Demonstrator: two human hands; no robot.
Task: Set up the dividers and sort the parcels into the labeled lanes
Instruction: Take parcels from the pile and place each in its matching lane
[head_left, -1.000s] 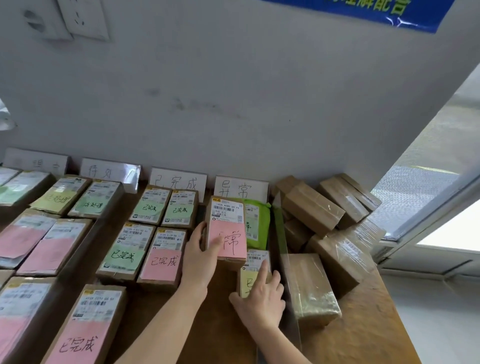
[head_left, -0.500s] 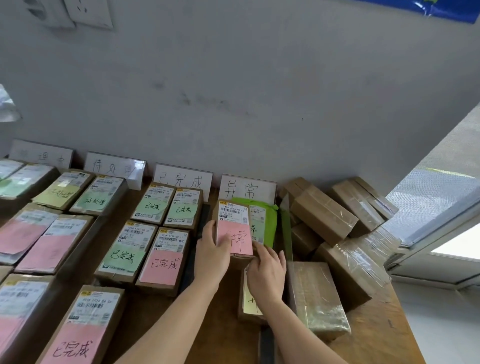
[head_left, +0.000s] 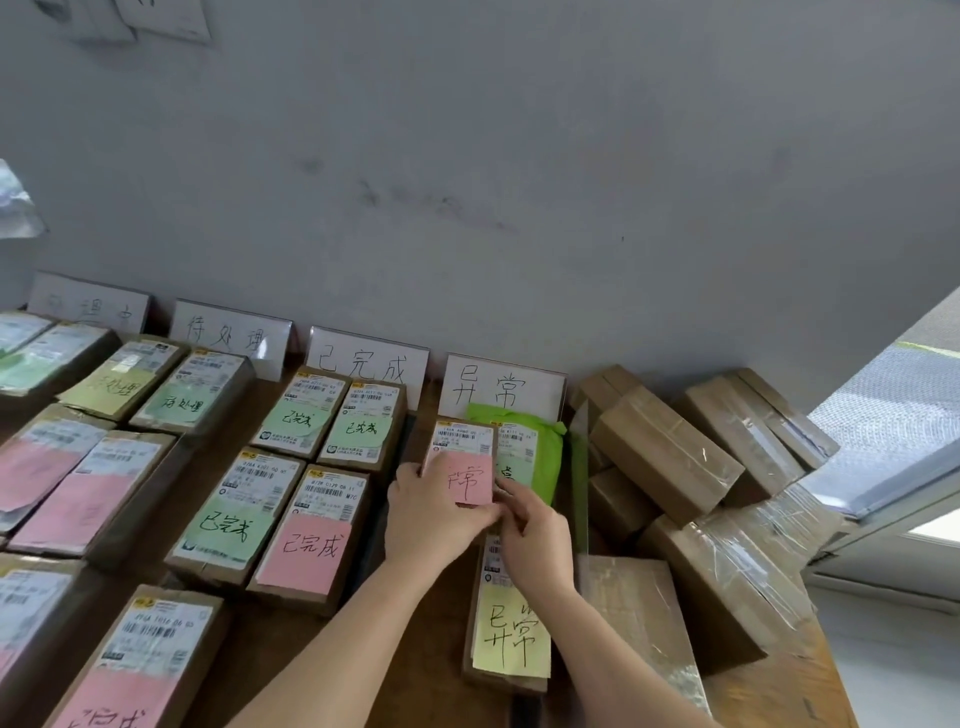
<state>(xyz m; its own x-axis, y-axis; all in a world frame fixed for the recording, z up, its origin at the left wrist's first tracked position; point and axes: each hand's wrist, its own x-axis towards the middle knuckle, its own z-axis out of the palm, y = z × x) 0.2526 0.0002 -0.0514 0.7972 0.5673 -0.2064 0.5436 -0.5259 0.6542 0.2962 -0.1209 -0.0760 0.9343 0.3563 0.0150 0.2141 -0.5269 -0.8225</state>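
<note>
Half a second earlier the right hand (head_left: 535, 535) had lain flat over the yellow-noted parcel (head_left: 511, 623). It had since slid up and left, so that parcel's yellow note and its handwriting showed almost in full, low and right of centre in the frame. Both hands now met on the pink-noted parcel (head_left: 462, 457), which had barely shifted. The left hand (head_left: 431, 512) was curled round its near left corner with the thumb laid along the bottom edge of the pink note, and the right hand pinched its near right corner between thumb and forefinger. Four label cards (head_left: 501, 387) stood in a row against the wall (head_left: 519, 182). Three parcels lay below the rightmost card: the pink-noted one, a green bag (head_left: 535, 441) touching its right side, and the yellow-noted one lower in the frame. At least six plain brown boxes (head_left: 665, 452) were heaped at the right of the table (head_left: 769, 691). The pink-noted parcel's long axis ran up the frame towards that card, with the printed shipping label at the top end and the pink note at the bottom. Whether it rested on the table or was lifted slightly could not be told.
</note>
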